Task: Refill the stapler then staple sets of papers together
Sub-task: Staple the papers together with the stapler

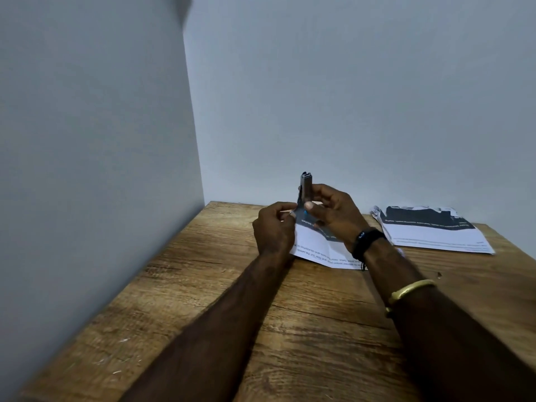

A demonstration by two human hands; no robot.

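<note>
Both your hands pinch the upright stapler (306, 188): left hand (274, 229) low, right hand (333, 211) mid-body; paper (316, 248) print unreadable.

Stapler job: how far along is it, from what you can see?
Done: cannot tell if it is refilled. In hand: both hands, left and right, hold the stapler upright at a corner of a paper set. Left: the stack on the table waits.

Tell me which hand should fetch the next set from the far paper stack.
Probably the right hand: the paper stack lies on its side of the table. The left hand is farther away and would have to cross over. Both now hold the stapler.
</note>
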